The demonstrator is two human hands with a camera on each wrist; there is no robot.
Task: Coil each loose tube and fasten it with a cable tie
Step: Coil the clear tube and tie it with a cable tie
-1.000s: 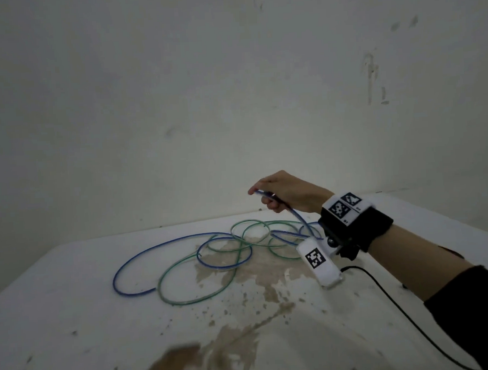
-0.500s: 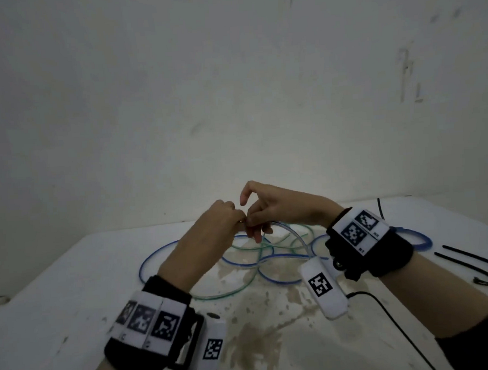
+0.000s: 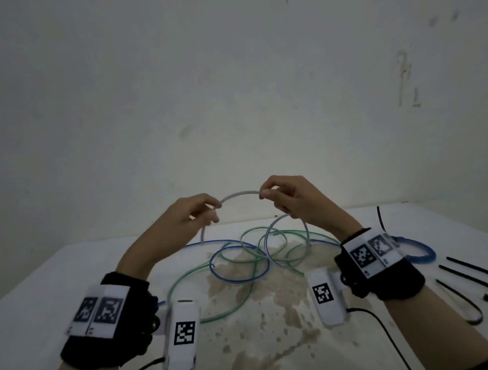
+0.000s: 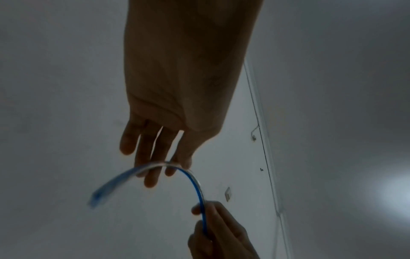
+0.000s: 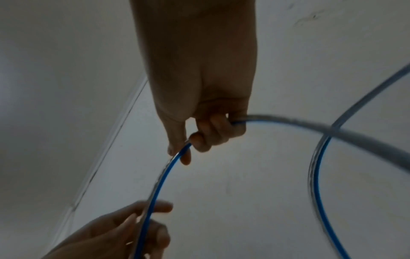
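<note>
A: From the head view, both hands are raised above the table [image 3: 58,279]. The left hand [image 3: 179,216] and right hand [image 3: 291,196] each pinch the blue-striped clear tube [image 3: 239,194], which arches between them; its tail drops into the tangle near the far edge, crossing the green tube [image 3: 237,295].

B: So hauling it up may drag the green one along. Cable ties [image 3: 468,275] lie by the right edge, beside a coiled blue tube [image 3: 418,249].

A: In the left wrist view, the left hand's fingers [image 4: 153,168] look nearly straight; only fingertip and thumb nip the tube, its free end blurred.

B: A light nip; the springy end could flick out.

A: In the right wrist view, the right hand's fingers [image 5: 213,135] curl round the tube, and a loop crosses behind.

B: That crossing could tighten into a knot.
</note>
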